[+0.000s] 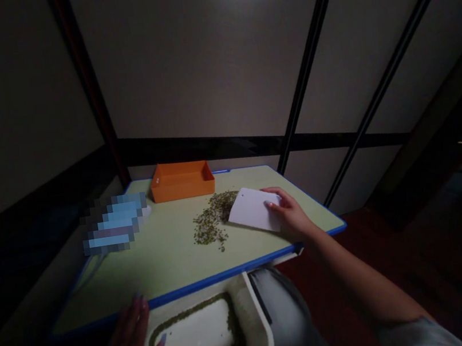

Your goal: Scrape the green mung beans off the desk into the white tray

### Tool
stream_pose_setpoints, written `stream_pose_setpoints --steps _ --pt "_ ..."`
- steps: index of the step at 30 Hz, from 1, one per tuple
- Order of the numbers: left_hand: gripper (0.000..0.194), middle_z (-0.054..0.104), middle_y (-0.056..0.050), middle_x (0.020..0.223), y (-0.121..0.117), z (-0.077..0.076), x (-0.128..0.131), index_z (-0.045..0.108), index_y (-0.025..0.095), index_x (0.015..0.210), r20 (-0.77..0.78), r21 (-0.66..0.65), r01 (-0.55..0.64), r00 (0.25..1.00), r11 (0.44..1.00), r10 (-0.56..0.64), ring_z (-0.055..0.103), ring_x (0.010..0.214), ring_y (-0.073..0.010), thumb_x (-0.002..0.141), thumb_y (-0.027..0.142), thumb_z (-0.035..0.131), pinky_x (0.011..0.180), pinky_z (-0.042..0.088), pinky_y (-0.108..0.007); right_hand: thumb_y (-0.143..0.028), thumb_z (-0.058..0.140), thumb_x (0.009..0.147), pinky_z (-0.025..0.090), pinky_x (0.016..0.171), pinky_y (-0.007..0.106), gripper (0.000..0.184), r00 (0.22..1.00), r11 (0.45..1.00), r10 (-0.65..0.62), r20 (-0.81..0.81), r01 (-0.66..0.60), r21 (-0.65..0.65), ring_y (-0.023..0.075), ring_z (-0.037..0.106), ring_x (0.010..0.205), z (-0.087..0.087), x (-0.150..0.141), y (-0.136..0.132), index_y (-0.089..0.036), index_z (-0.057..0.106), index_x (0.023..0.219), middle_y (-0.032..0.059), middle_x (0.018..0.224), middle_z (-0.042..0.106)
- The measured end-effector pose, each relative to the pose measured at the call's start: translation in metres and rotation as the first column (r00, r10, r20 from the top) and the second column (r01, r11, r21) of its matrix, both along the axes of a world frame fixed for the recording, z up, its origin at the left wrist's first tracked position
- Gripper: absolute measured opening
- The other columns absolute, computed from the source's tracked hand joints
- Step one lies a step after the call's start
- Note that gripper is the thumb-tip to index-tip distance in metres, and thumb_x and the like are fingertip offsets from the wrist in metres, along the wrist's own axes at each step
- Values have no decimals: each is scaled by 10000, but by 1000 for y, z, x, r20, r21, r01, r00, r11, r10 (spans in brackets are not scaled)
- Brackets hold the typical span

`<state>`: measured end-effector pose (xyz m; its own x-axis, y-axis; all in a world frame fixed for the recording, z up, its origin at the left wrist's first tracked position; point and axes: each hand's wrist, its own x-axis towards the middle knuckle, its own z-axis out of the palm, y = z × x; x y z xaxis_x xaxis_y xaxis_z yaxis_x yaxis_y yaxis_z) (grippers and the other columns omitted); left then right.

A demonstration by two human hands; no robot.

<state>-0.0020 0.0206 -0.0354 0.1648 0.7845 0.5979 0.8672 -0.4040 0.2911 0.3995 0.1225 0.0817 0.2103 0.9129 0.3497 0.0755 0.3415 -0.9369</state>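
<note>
My right hand (287, 211) grips a flat white plastic scraper (254, 209) with a small hole near one corner, thumb on top. The scraper's far edge is at a loose pile of small green-brown bits (210, 222), too small to name, spread on the pale green tabletop (162, 264). At the lower left, my left hand (136, 337) grips the left side of a white tub (259, 313), its thumb on the inner side. The tub sits below the table's front edge, and more of the same bits line its bottom edges.
An orange open box (183, 183) stands at the back of the table. At the left is a blurred-out light blue object (117, 222) on a stand. Blue trim (228, 273) edges the table. A panelled wall (196, 56) rises behind, and my leg (281, 304) is below.
</note>
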Motion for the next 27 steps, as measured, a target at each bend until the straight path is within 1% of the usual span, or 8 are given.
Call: stream_pose_setpoints --steps 3,6,10,13,16,20,24,27 --pt "651 353 -28 1564 -3 4 2 173 320 1494 -28 4 -18 999 1000 18 375 1408 -233 883 365 393 1091 447 -431 -364 703 739 416 570 228 391 994 998 -58 91 60 -11 153 554 707 -8 -8 0 -235 647 1104 19 946 658" --pt "655 369 -27 1556 -4 5 3 171 321 1494 -45 20 -21 999 1000 21 393 1397 -232 882 378 399 1077 458 -427 -364 693 737 452 675 267 384 989 996 -88 123 87 7 182 577 812 -9 -14 4 -241 658 1099 28 1044 664" --pt "654 370 -20 1557 -4 4 4 180 330 1491 -42 31 -37 998 999 39 398 1396 -225 882 377 414 1092 440 -429 -344 694 723 462 792 321 336 989 999 -54 138 54 2 224 589 917 -8 -29 2 -244 674 1044 29 1063 682" --pt "661 352 -4 1566 -5 6 5 166 341 1492 -43 26 -31 999 999 32 374 1408 -216 883 367 423 1084 451 -402 -338 686 729 459 835 346 325 995 1000 -18 101 17 16 235 594 942 -9 -45 -2 -251 662 1041 32 1083 686" --pt "661 346 -2 1569 -6 8 6 167 338 1492 -46 30 -27 999 999 29 371 1408 -207 884 363 424 1057 475 -369 -325 674 736 453 868 356 324 996 1000 -9 93 7 25 233 595 957 -11 -60 -4 -251 652 1051 30 1091 682" --pt "659 342 -12 1570 -8 12 7 168 332 1493 -51 35 -33 998 999 35 371 1406 -213 885 359 421 1056 474 -380 -312 650 763 450 886 353 319 993 1000 3 116 -7 26 226 594 981 -13 -73 -3 -248 641 1075 31 1094 675" --pt "655 356 -24 1561 -8 16 9 162 329 1494 -52 28 -31 998 999 32 385 1395 -219 887 347 407 1047 480 -397 -319 660 765 447 889 350 342 992 998 18 128 -24 51 224 585 995 -13 -80 -2 -249 625 1098 38 1110 656" --pt "661 383 -30 1545 -8 17 9 164 335 1493 -61 40 -29 998 999 32 398 1385 -233 881 358 413 1039 485 -422 -328 686 746 459 834 333 401 995 998 -34 92 28 63 211 578 928 -11 -78 -2 -254 589 1128 30 1052 648"
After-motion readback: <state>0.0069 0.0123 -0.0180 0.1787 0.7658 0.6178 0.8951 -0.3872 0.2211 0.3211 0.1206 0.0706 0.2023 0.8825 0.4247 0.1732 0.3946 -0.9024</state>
